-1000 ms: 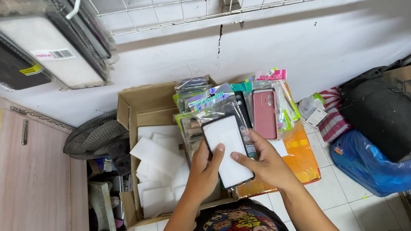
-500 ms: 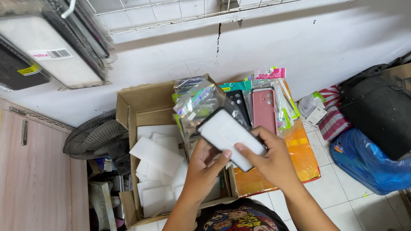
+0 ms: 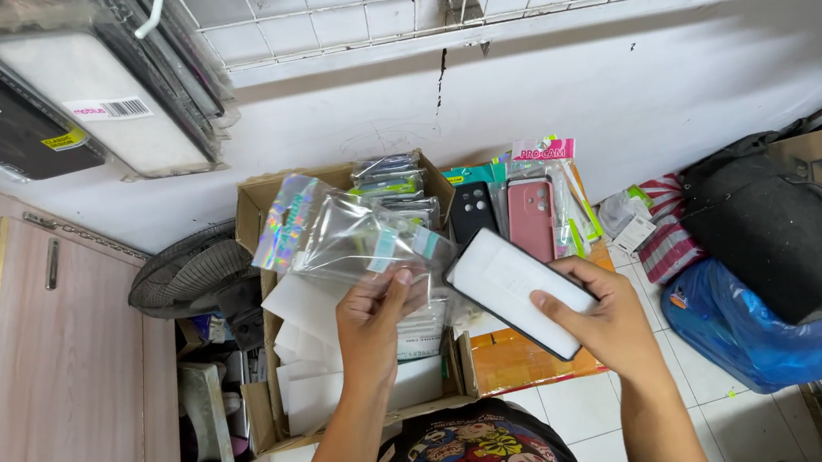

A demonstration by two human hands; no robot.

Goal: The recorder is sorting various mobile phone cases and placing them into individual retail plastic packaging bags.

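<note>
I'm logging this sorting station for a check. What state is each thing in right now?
left hand: gripping clear plastic sleeve, lifted over the box
right hand: holding white phone case, tilted
cardboard box: open, holding white packets
pink phone case: upright among packaged cases

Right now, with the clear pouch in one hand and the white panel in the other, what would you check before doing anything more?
1. Left hand pinches clear plastic pouch: ok.
2. Right hand grips white black-edged panel at one end: ok.
3. Panel fully out of pouch, the two apart: ok.
4. Panel surface unscratched: cannot tell.
5. Cardboard box below the hands open: ok.
6. Pouch's open end facing the panel: cannot tell.
</note>
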